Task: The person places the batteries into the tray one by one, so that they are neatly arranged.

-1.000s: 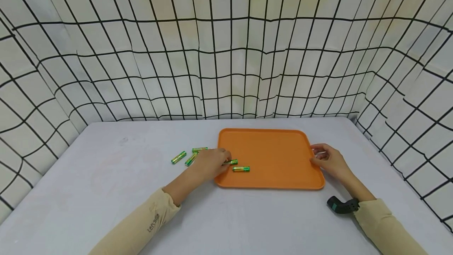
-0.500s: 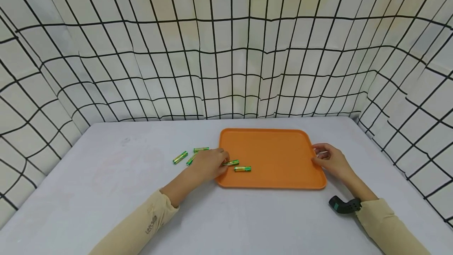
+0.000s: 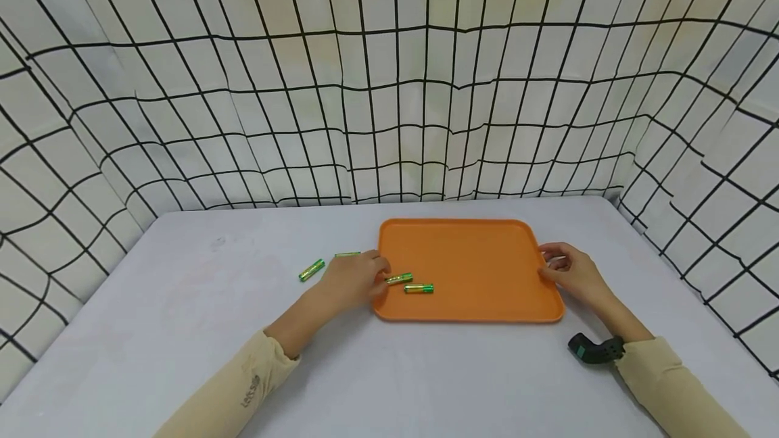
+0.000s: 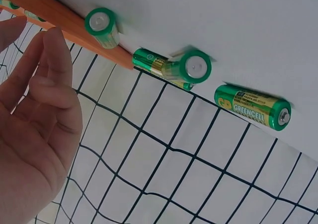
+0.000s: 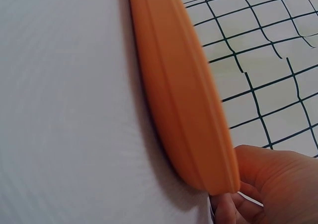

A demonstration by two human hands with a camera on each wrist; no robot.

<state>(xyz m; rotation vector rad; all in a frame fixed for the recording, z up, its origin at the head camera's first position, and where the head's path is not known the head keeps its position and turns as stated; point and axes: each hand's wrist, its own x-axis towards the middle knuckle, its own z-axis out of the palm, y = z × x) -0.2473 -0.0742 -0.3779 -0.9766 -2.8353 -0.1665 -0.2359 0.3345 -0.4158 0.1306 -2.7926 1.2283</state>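
Observation:
An orange tray [image 3: 468,269] lies on the white table, with two green-and-gold batteries [image 3: 418,288] near its left end. My left hand [image 3: 353,281] is over the tray's left rim, right beside one of these batteries. In the left wrist view its fingers [image 4: 62,60] are loosely bent with nothing between them. Several more batteries [image 4: 253,107] lie on the table left of the tray; in the head view the hand hides some of them. My right hand [image 3: 572,272] holds the tray's right rim between thumb and fingers, as the right wrist view [image 5: 278,184] also shows.
Black-gridded white walls [image 3: 395,86] enclose the back and sides of the table [image 3: 182,303]. A black device [image 3: 596,349] sits on the right wrist, just above the cloth.
My left hand has let go of a battery, which stays on the tray, and has drawn back slightly left. My right hand keeps its place on the rim.

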